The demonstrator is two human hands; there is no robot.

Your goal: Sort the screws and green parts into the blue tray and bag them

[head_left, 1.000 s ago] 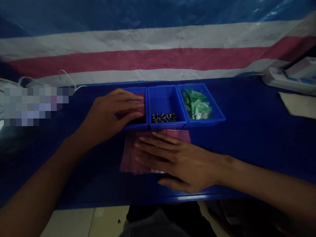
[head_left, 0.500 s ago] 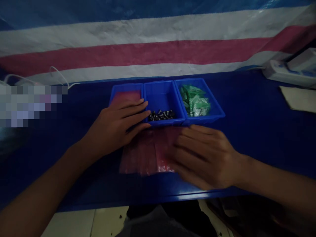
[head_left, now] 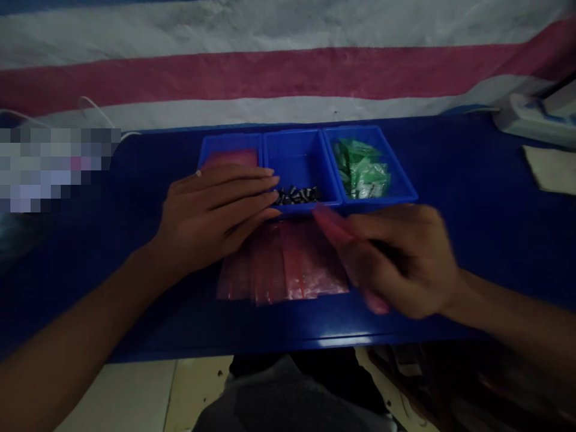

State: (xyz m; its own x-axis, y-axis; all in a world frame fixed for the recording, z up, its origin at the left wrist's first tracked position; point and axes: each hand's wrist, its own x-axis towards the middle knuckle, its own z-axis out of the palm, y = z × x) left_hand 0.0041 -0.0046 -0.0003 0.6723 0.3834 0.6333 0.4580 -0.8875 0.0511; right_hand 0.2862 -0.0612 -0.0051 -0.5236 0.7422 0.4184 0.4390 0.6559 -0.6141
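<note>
My right hand (head_left: pixel 400 258) pinches a pink plastic bag (head_left: pixel 335 228), raised at a slant beside the fanned row of pink zip bags (head_left: pixel 292 264) on the table. Stretched out flat, my left hand (head_left: pixel 220 210) lies over the front of the left blue bin (head_left: pixel 229 141), its fingertips at the edge of the middle bin (head_left: pixel 294 139). Pink bags (head_left: pixel 231 158) show in the left bin behind that hand. Small black parts (head_left: pixel 299 195) lie at the front of the middle bin. Green bags (head_left: pixel 362 168) fill much of the right bin (head_left: pixel 398 171).
The blue table (head_left: pixel 472 198) ends at a front edge close to my lap. A power strip (head_left: pixel 535 120) and a pale sheet (head_left: pixel 551 170) are at the far right. White cables (head_left: pixel 101 111) run at the left, behind a blurred-out patch. A striped tarp (head_left: pixel 288 72) hangs behind.
My right hand has lifted a pink bag off the row and turned, moving slightly right. My left hand stays nearly in place. The whole view has tilted slightly downward.
</note>
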